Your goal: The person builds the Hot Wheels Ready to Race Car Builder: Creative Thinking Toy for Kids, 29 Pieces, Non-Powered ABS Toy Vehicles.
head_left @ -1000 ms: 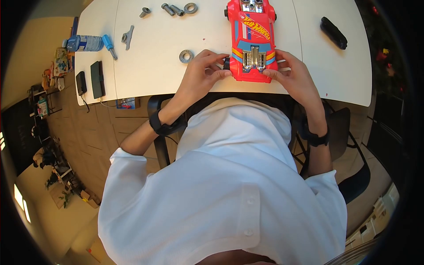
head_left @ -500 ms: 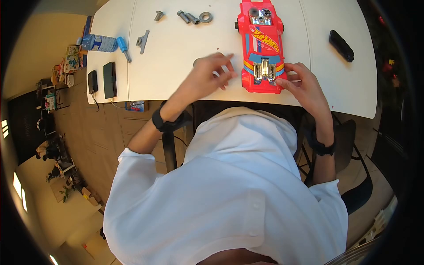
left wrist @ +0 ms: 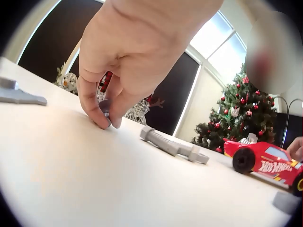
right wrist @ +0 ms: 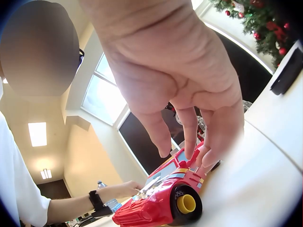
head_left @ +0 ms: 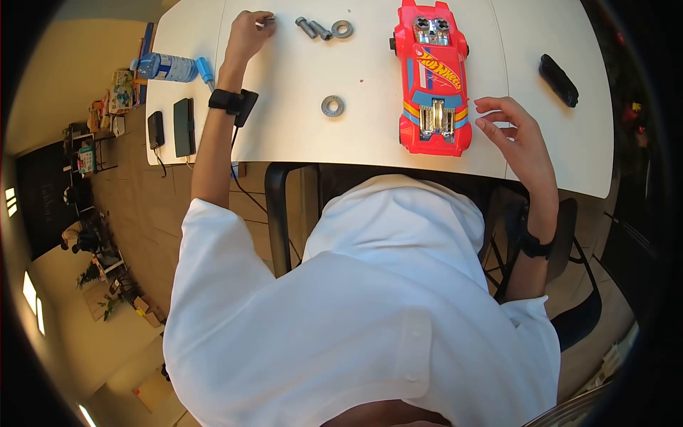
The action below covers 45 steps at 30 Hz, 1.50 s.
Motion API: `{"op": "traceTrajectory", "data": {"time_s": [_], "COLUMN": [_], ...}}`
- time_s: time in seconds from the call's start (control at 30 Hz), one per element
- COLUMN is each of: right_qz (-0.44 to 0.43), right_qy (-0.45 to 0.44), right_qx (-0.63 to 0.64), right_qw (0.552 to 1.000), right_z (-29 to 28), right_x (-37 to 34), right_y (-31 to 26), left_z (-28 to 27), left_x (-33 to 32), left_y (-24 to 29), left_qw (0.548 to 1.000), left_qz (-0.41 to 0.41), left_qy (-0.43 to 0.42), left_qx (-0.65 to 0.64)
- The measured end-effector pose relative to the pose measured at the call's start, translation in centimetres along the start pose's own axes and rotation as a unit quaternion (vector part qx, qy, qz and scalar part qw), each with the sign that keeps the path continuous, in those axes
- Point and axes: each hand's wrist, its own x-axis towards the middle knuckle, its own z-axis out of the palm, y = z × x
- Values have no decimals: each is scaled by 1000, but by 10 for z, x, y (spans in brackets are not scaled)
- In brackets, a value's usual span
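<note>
My L hand (head_left: 249, 35) pinches a small grey plastic-looking bolt (left wrist: 105, 106), approx. 9 o'clock of two more grey bolts (head_left: 306, 27). Long red plastic toy car (head_left: 435, 80) sits on the white table (head_left: 370, 135), ~1 o'clock from me. My R hand (head_left: 518, 132)'s loose, fingers relaxed, just beside the car at its 4 o'clock. Black oblong object (head_left: 558, 80): car's 3 o'clock.
</note>
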Motion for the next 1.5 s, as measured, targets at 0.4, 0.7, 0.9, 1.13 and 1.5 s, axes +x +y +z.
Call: {"op": "traceTrajectory", "data": {"time_s": [0.4, 0.7, 0.9, 1.13, 1.5], "right_qz": [-4, -23, -42, -38, -85], "right_qy": [-18, -13, -24, -10, -31], "right_qx": [-4, -3, -4, -22, 8], "right_qw": [1000, 1000, 999, 999, 996], "right_z": [3, 0, -3, -11, 6], "right_x": [-1, -1, -8, -15, -12], "right_y": [-7, -6, -14, -22, -20], "left_z": [-17, -42, -25, -5, 4], "left_x": [-21, -103, -49, 3, 7], "left_y": [62, 203, 178, 177, 180], "left_qw": [998, 968, 985, 999, 989], "left_qz": [-51, -41, 124, 29, 0], "left_qy": [-4, -233, -3, -26, -131], "left_qx": [-40, -84, -122, 19, -61]}}
